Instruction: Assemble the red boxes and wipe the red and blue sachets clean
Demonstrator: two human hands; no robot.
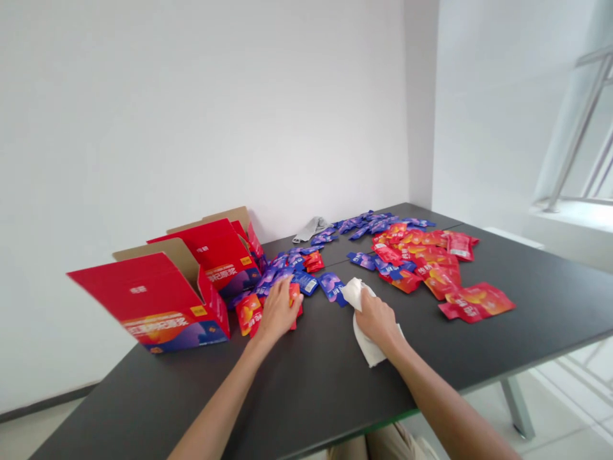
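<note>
My left hand [278, 311] is at the near end of a pile of pouches, its fingers curled over a red pouch [294, 292] that shows between thumb and fingers. Just left of it lies another red pouch [248, 313] with an orange print. My right hand [376, 319] is closed around a crumpled white cloth [368, 348], which sticks out above the fist and hangs below it onto the table. A blue-purple pouch [331, 287] lies flat just beyond the cloth. Behind my left hand, blue pouches [282, 271] are heaped beside the boxes.
Two open red cardboard boxes, a near one [163, 300] and a far one [215, 255], stand at the left of the black table [316, 396]. Red pouches [433, 259] spread at the right, blue ones [368, 223] farther back. A grey cloth [311, 229] lies near the wall.
</note>
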